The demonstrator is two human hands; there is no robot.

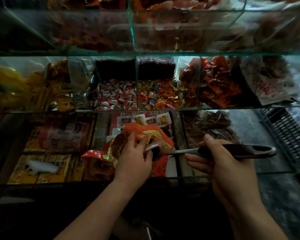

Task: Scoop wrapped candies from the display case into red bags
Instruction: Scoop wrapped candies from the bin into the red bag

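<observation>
Your right hand [222, 163] is nearest, fingers curled round the scoop [235, 150] handle; tip it slowly. Your left hand [133, 156] pinches the rim of the red bag [160, 135] with the scoop's head at its mouth, so hold that mouth wide. Beyond, the wrapped candies [116, 96] lie on the middle shelf of the display case [163, 109].

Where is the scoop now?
Lower centre-right of the head view: the right hand holds the scoop, its front end in the red bag the left hand grips.
</observation>
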